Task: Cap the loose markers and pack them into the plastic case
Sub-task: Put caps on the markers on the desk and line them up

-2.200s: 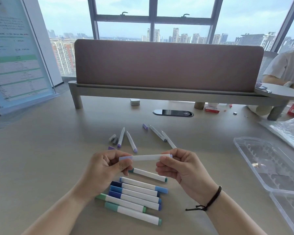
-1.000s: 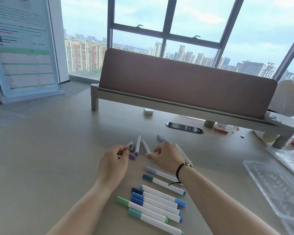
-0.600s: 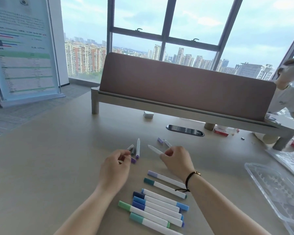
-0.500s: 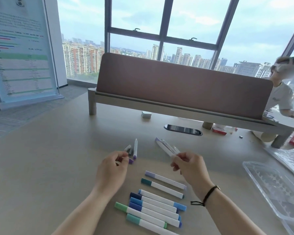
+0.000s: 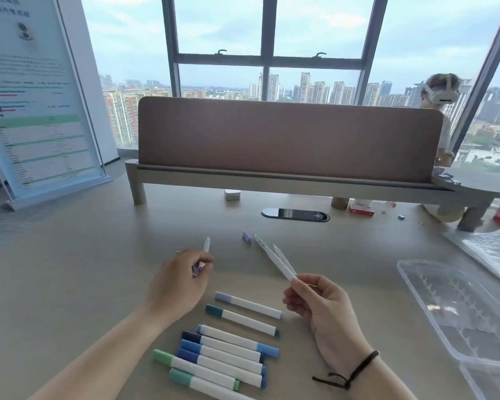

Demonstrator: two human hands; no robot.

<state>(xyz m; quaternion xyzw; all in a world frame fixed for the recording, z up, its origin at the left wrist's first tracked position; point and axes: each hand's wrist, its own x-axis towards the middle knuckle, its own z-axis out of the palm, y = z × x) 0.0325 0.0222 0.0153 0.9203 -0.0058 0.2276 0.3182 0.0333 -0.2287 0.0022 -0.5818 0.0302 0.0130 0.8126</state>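
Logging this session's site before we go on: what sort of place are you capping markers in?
Most likely a high-rise office. The desk carries a fabric divider screen, a printed banner stand is at the left, and the tall windows look out over city towers far below.

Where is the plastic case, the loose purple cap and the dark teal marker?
plastic case [image 5: 416, 287], head view, near rim.
loose purple cap [image 5: 246, 237], head view, its middle.
dark teal marker [image 5: 244, 319], head view, white barrel.

My right hand [image 5: 319, 308] pinches an uncapped marker [image 5: 283, 262] while my left hand [image 5: 176, 280] holds a purple cap [image 5: 196, 271] above the capped markers [image 5: 223, 347].
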